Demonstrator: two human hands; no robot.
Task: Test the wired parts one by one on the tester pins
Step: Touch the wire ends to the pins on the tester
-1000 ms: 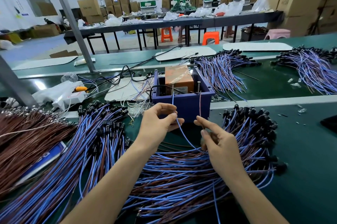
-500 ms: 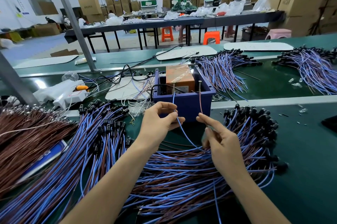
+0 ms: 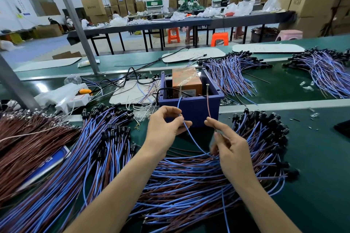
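Observation:
A blue tester box [image 3: 191, 107] stands mid-bench with an orange block [image 3: 186, 81] inside and two upright metal pins, left pin [image 3: 180, 90] and right pin [image 3: 207, 89]. My left hand [image 3: 166, 126] pinches a blue wire [image 3: 189, 134] whose end reaches up to the left pin. My right hand [image 3: 231, 147] pinches a brown wire [image 3: 209, 107] that runs up to the right pin. Both wires belong to one part whose body is hidden behind my right hand.
A heap of blue and brown wired parts [image 3: 208, 179] with black caps lies under my arms. Another heap [image 3: 79, 157] lies to the left, brown wires [image 3: 24, 138] at far left. More bundles [image 3: 233, 75] sit behind the box. A slanted metal post [image 3: 75, 22] rises at back left.
The two wire ends have stayed at the pins. My right hand has shifted slightly; the view has moved a little closer.

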